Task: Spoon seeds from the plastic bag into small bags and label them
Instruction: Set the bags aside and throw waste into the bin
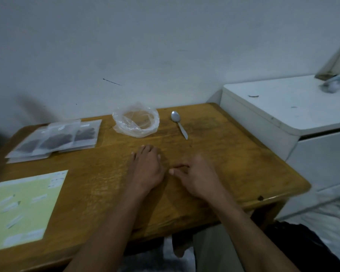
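Two bare hands rest palm-down on a wooden table (224, 158): left hand (146, 168) flat, fingers relaxed; right hand (194, 176) loosely curled, holding nothing. One clear plastic bag (135, 121), one metal spoon (178, 123), roughly three overlapping filled small bags (55, 137), one label sheet (22, 207). White wall behind, white cabinet (287, 114) on the right.

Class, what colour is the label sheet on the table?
Pale yellow-green label sheet, seen in the head view.

My bench (214, 154) is worn, grainy wood. The plastic bag (135, 122) looks clear and crinkled, the spoon (178, 122) dull metal.
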{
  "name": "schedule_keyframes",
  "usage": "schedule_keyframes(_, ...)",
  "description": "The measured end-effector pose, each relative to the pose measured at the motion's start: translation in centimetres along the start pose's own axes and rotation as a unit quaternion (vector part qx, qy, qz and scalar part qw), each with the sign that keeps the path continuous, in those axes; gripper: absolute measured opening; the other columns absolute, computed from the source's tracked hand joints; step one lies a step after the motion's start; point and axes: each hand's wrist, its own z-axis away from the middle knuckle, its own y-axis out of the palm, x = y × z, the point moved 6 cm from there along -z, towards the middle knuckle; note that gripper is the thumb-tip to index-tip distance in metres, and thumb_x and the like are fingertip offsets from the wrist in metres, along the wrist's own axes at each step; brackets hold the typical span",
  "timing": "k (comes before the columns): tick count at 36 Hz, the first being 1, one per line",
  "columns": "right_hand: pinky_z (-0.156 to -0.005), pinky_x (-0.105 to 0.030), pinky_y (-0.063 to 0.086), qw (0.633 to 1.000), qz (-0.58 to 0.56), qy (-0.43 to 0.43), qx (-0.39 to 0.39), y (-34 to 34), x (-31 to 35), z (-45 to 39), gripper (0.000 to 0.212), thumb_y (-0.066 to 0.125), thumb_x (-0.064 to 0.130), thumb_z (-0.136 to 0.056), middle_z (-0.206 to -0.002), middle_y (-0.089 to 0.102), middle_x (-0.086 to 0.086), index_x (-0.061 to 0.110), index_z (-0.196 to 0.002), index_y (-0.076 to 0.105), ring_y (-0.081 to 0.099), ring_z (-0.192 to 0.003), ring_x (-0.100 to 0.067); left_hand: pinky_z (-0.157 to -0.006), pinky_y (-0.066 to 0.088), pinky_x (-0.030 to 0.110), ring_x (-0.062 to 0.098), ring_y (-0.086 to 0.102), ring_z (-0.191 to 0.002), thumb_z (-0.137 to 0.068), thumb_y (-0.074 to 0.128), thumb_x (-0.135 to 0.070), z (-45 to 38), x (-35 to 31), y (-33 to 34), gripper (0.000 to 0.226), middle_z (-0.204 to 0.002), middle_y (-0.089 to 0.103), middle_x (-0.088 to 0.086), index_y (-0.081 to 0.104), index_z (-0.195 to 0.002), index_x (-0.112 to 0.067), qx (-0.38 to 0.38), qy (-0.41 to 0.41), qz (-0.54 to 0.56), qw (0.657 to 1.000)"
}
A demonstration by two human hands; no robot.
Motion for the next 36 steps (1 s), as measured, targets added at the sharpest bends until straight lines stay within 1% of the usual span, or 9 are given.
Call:
schedule_keyframes(8, -0.055, -0.022, 0.039, 0.999, 0.027, 0.002, -0.027, 0.1, 0.5, 0.4, 0.014, 0.066, 0.036, -0.092, -0.075, 0.063, 0.012, 0.030, -0.079, 0.068, 0.058, -0.070, -0.005, -0.123, 0.018, 0.049, 0.023, 0.022, -0.151, -0.106, 0.032, -0.027, 0.4, 0.1, -0.3, 0.046, -0.159, 0.036, 0.005, 0.041, -0.149, -0.014, -0.005, 0.017, -0.006, 1.000)
schedule_keyframes(11, -0.054, -0.020, 0.039, 0.993, -0.083, 0.054, -0.057, -0.8, -0.4, 1.1, 0.014, 0.067, 0.032, -0.092, -0.068, 0.061, 0.011, 0.026, -0.079, 0.064, 0.055, -0.062, -0.003, -0.123, 0.019, 0.050, 0.024, 0.024, -0.150, -0.105, 0.033, -0.027, 0.4, 0.0, -0.3, 0.044, -0.156, 0.039, 0.006, 0.044, -0.146, -0.014, -0.004, 0.018, -0.011, 1.000)
schedule_keyframes(13, -0.052, -0.019, 0.038, 0.954, -0.258, 0.118, -0.100, -2.0, -1.9, 1.5, 0.018, 0.065, 0.026, -0.093, -0.065, 0.057, 0.007, 0.020, -0.077, 0.063, 0.050, -0.056, -0.005, -0.122, 0.022, 0.051, 0.024, 0.030, -0.147, -0.105, 0.035, -0.028, 0.1, -0.1, -0.1, 0.041, -0.152, 0.044, 0.005, 0.049, -0.141, -0.016, -0.001, 0.011, -0.014, 1.000)
schedule_keyframes(16, -0.040, -0.022, 0.028, 0.804, -0.544, 0.204, -0.123, -2.9, -4.1, 1.5, 0.020, 0.049, 0.015, -0.095, -0.063, 0.045, 0.001, 0.016, -0.076, 0.053, 0.040, -0.049, -0.009, -0.116, 0.031, 0.052, 0.025, 0.041, -0.138, -0.103, 0.039, -0.027, -0.7, -0.5, 0.2, 0.033, -0.140, 0.054, 0.005, 0.058, -0.128, -0.015, -0.005, 0.012, -0.011, 1.000)
schedule_keyframes(19, -0.038, -0.024, 0.028, 0.740, -0.609, 0.240, -0.156, -3.3, -5.5, 1.2, 0.017, 0.040, 0.013, -0.091, -0.068, 0.049, -0.004, 0.011, -0.081, 0.054, 0.042, -0.050, -0.013, -0.113, 0.035, 0.052, 0.026, 0.046, -0.133, -0.102, 0.040, -0.026, -1.1, -1.2, 0.6, 0.030, -0.134, 0.057, 0.006, 0.060, -0.122, -0.015, 0.000, 0.024, -0.006, 1.000)
schedule_keyframes(22, -0.043, -0.025, 0.032, 0.814, -0.497, 0.233, -0.191, -4.1, -5.5, 1.0, 0.019, 0.046, 0.014, -0.094, -0.071, 0.050, -0.003, 0.011, -0.084, 0.062, 0.045, -0.057, -0.014, -0.116, 0.031, 0.052, 0.025, 0.044, -0.136, -0.103, 0.040, -0.026, -1.4, -2.2, 1.0, 0.032, -0.138, 0.055, 0.006, 0.059, -0.127, -0.016, 0.004, 0.040, -0.003, 0.999)
schedule_keyframes(26, -0.055, -0.021, 0.044, 0.960, -0.108, 0.175, -0.189, -5.0, -3.7, 0.4, 0.019, 0.060, 0.027, -0.096, -0.073, 0.060, 0.007, 0.021, -0.080, 0.068, 0.058, -0.068, -0.008, -0.119, 0.025, 0.053, 0.023, 0.037, -0.142, -0.104, 0.038, -0.030, -1.6, -3.6, 1.3, 0.036, -0.144, 0.051, 0.006, 0.057, -0.131, -0.016, 0.020, 0.062, 0.002, 0.998)
schedule_keyframes(30, -0.058, -0.026, 0.046, 0.970, 0.000, 0.200, -0.136, -3.4, -3.5, -0.6, 0.016, 0.067, 0.041, -0.091, -0.085, 0.068, 0.005, 0.028, -0.099, 0.073, 0.062, -0.076, -0.009, -0.121, 0.024, 0.052, 0.023, 0.032, -0.146, -0.104, 0.037, -0.030, -1.6, -4.1, 1.6, 0.039, -0.150, 0.046, 0.006, 0.053, -0.136, -0.015, 0.022, 0.065, -0.001, 0.998)
schedule_keyframes(36, -0.050, -0.021, 0.038, 0.970, 0.044, 0.185, -0.153, -3.1, -2.7, -0.4, 0.011, 0.065, 0.031, -0.094, -0.078, 0.064, 0.006, 0.024, -0.088, 0.072, 0.058, -0.066, -0.005, -0.124, 0.018, 0.049, 0.021, 0.022, -0.151, -0.104, 0.036, -0.033, -1.4, -3.8, 1.7, 0.047, -0.158, 0.037, 0.005, 0.043, -0.147, -0.016, 0.023, 0.080, 0.011, 0.997)
